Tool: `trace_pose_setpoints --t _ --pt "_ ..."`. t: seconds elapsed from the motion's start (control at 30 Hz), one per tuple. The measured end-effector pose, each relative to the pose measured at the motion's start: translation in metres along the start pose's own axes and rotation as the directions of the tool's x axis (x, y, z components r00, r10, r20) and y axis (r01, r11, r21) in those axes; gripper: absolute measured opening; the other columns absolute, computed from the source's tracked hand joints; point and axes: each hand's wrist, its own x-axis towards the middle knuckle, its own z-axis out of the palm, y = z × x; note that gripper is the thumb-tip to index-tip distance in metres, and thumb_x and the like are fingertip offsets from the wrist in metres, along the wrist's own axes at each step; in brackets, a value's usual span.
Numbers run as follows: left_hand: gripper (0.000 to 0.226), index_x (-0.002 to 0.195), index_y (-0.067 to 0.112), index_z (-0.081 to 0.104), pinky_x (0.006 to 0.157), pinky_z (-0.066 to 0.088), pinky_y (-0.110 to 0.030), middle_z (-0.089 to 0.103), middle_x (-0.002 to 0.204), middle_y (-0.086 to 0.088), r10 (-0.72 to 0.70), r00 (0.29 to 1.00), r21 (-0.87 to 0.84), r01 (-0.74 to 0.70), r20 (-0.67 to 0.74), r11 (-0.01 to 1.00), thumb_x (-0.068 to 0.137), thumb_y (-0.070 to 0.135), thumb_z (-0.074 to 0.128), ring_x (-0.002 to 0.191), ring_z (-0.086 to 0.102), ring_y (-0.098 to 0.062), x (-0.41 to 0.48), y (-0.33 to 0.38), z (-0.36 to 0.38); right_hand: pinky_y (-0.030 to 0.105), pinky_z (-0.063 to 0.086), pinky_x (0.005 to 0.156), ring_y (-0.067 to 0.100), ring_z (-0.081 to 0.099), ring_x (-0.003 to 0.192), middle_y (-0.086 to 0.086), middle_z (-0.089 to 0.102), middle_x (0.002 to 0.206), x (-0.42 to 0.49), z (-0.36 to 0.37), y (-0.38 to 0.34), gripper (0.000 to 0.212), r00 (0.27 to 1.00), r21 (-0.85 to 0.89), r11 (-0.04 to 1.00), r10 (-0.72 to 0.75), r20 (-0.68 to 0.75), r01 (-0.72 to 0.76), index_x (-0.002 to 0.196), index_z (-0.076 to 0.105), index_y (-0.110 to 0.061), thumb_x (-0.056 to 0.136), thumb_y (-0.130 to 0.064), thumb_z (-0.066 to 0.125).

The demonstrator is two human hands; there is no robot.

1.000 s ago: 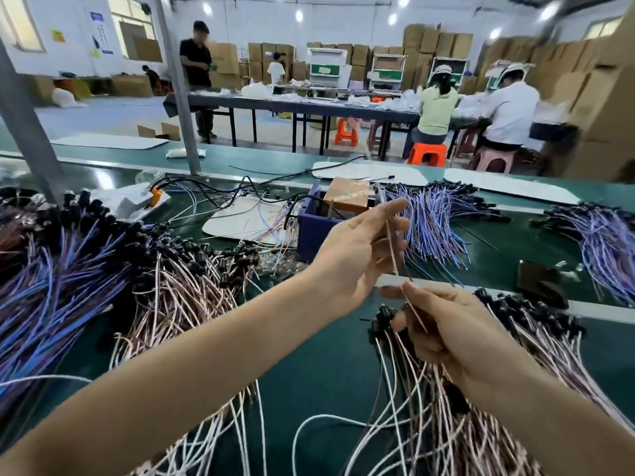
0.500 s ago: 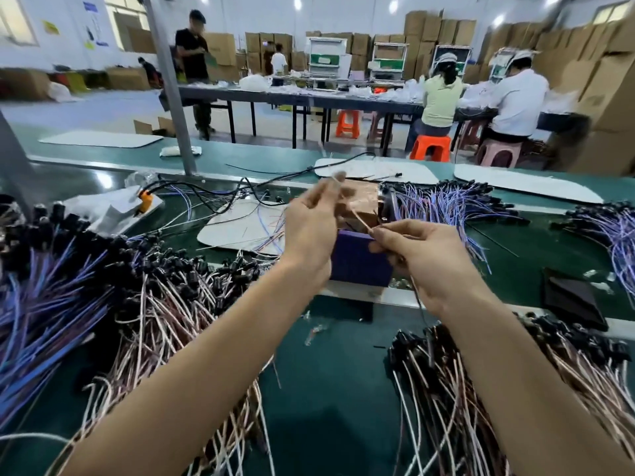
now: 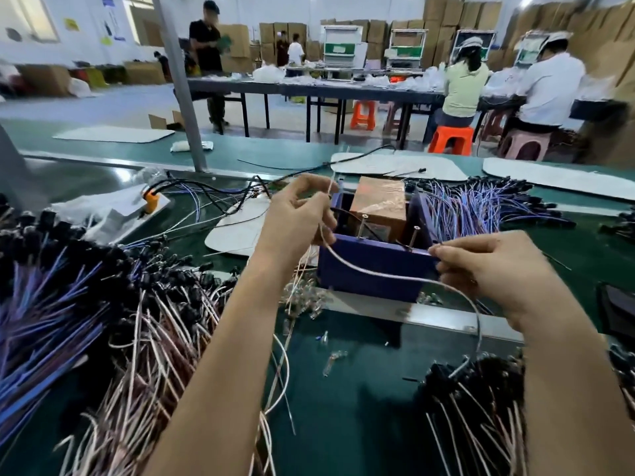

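Note:
My left hand (image 3: 297,221) pinches one end of a thin pale wire (image 3: 374,273) in front of a purple box (image 3: 371,273). My right hand (image 3: 494,266) grips the same wire further along, at the box's near right corner. The wire sags between the hands, then curves down past my right wrist to a black connector (image 3: 443,372) on the pile below. Two upright metal pins (image 3: 414,235) stand at the box's rim, and a brown block (image 3: 381,201) sits inside it.
Heaps of pink-white wires with black connectors lie at the left (image 3: 165,324) and lower right (image 3: 481,417). Blue-purple wire bundles lie at far left (image 3: 37,331) and behind the box (image 3: 477,204). An orange-tipped tool (image 3: 151,201) rests back left. People work at tables beyond.
Both hands have spread apart, stretching the wire between them in front of the purple box. One second ago they were lifting it from the right-hand pile.

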Motion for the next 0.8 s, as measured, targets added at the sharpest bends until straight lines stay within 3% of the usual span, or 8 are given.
trace_pose_setpoints --t 0.13,0.27,0.33,0.47,0.6,0.8 --pt "0.017 0.080 0.013 0.066 0.046 0.044 -0.019 0.065 0.059 0.002 0.022 0.991 0.287 -0.059 0.132 0.956 0.091 0.007 0.055 0.051 0.059 -0.014 0.003 -0.005 -0.004 0.014 0.039 0.037 0.008 0.050 0.042 0.006 0.065 0.057 0.005 -0.008 0.005 0.009 1.000 -0.117 0.993 -0.014 -0.021 0.011 0.077 0.075 -0.009 0.084 -0.007 0.070" --pt "0.014 0.077 0.011 0.071 0.052 0.049 -0.016 0.066 0.062 0.001 -0.080 0.957 0.336 -0.020 0.279 0.941 0.089 0.008 0.065 0.057 0.062 -0.010 0.003 -0.011 0.001 0.011 0.030 0.032 0.002 0.040 0.031 0.009 0.057 0.056 0.011 -0.005 0.010 0.009 1.000 -0.141 0.990 0.006 -0.017 -0.009 0.077 0.075 -0.001 0.083 -0.007 0.071" --pt "0.016 0.074 0.009 0.071 0.053 0.050 -0.017 0.064 0.062 -0.002 -0.126 0.943 0.373 0.002 0.307 0.928 0.089 0.014 0.066 0.054 0.059 -0.010 0.002 -0.015 0.004 0.012 0.029 0.034 0.005 0.040 0.035 0.007 0.055 0.055 0.013 -0.002 0.013 0.009 1.000 -0.181 0.984 -0.001 -0.012 -0.001 0.077 0.076 -0.005 0.083 -0.010 0.071" --pt "0.021 0.073 0.008 0.070 0.049 0.049 -0.022 0.060 0.054 0.001 -0.179 0.943 0.458 0.032 0.281 0.888 0.091 0.018 0.064 0.048 0.057 -0.012 0.003 -0.022 0.005 0.025 0.031 0.053 0.020 0.040 0.058 0.005 0.053 0.055 0.019 0.002 0.020 0.022 0.997 -0.185 0.982 -0.047 -0.060 0.035 0.062 0.074 -0.021 0.084 -0.019 0.073" --pt "0.012 0.082 0.010 0.069 0.042 0.043 -0.019 0.060 0.050 0.001 -0.230 0.937 0.491 0.076 0.262 0.868 0.092 0.011 0.063 0.042 0.056 -0.013 0.003 -0.024 0.004 0.027 0.028 0.053 0.019 0.033 0.054 0.002 0.046 0.049 0.022 0.005 0.024 0.025 0.994 -0.207 0.977 -0.063 -0.085 0.045 0.056 0.071 -0.024 0.081 -0.023 0.075" --pt "0.018 0.072 0.011 0.067 0.039 0.041 -0.015 0.061 0.051 -0.003 -0.224 0.968 0.568 0.122 0.112 0.814 0.088 0.007 0.060 0.036 0.054 -0.010 0.003 -0.026 0.006 0.023 0.032 0.048 0.013 0.041 0.048 -0.002 0.054 0.050 0.026 0.009 0.028 0.014 0.979 -0.325 0.940 -0.154 -0.136 0.103 0.072 0.074 -0.019 0.083 -0.027 0.071"
